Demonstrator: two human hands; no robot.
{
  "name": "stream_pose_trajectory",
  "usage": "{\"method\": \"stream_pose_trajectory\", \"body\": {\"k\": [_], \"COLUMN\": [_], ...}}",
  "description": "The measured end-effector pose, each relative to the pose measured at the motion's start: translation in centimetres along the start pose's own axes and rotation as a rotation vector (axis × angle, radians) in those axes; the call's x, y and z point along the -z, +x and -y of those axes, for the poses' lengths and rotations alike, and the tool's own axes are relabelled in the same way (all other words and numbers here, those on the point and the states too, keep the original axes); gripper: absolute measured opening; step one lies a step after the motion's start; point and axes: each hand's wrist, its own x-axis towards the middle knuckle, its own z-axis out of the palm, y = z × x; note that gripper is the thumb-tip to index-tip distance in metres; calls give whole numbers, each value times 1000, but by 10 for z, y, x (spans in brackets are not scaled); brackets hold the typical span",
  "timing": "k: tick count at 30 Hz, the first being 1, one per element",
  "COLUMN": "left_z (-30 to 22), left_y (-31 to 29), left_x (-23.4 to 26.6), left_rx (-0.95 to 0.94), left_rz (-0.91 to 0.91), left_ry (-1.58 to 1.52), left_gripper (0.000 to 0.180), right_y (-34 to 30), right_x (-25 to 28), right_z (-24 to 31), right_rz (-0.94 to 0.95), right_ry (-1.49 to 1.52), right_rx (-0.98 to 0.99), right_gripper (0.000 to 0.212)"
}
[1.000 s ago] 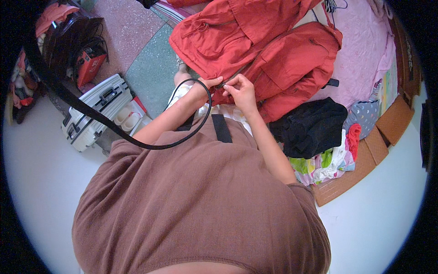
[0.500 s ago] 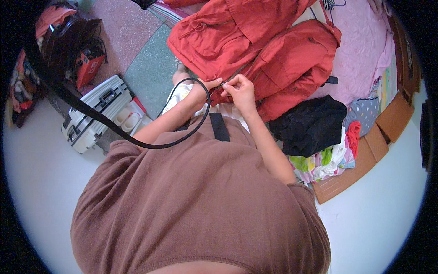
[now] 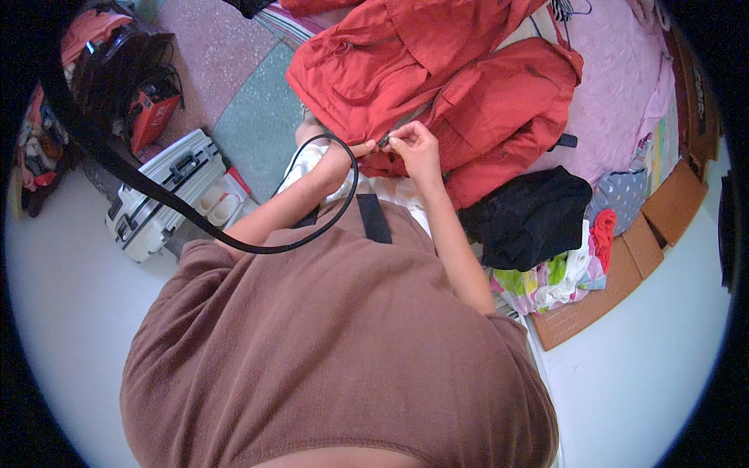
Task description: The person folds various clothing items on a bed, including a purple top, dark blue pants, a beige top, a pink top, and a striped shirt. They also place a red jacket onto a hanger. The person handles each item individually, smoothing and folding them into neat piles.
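A red jacket (image 3: 374, 70) lies spread out ahead of me, its open front running toward my hands. At its near hem, my left hand (image 3: 343, 158) is closed on the edge of the cloth. The black cable loop partly crosses this hand. Just to the right, my right hand (image 3: 417, 148) pinches a small dark piece at the lower end of the jacket's zipper (image 3: 383, 140). The fingertips of both hands almost meet there. Whether the two zipper sides are joined is too small to make out.
A black cable (image 3: 195, 222) loops across my left forearm. At right lie a black garment (image 3: 538, 214), patterned clothes (image 3: 546, 285) and brown panels (image 3: 589, 308), beside a pink blanket (image 3: 616, 93). On the left stand a silver suitcase (image 3: 168, 191) and a red box (image 3: 154, 117).
My right hand has shifted slightly, and the small dark zipper piece shows more plainly at its fingertips. The jacket's near hem and right front have moved a little. My left hand stays nearly in place.
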Motion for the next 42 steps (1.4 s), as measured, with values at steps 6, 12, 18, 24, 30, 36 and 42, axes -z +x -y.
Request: {"method": "stream_pose_trajectory", "body": {"k": [6,12,18,24,30,36,42], "left_z": [-1,-2,-16,-18,-3,7,41], "left_y": [-6,-8,-19,-40,-41,-47,-16], "left_x": [0,-4,-15,-1,27,51,47], "left_rx": [121,89,-9,34,66,-15,-132], "left_rz": [42,-83,-40,-29,-37,-38,62], "left_ry": [-211,-12,-18,78,174,248,829], "left_gripper": [21,26,35,32,30,31,25], "right_y": [-13,-9,8,75,132,193,224], "right_x": [-7,3,10,102,182,280,298], "right_z": [21,16,18,38,100,170,193], "right_rz": [124,142,-55,-383,-507,-666,-814], "right_ry": [-796,-962,-1043,-1171,-1367,-1578,-1624], "right_rx": [440,582,520,603,672,788,597], "right_gripper": [28,16,10,8,9,10,14]}}
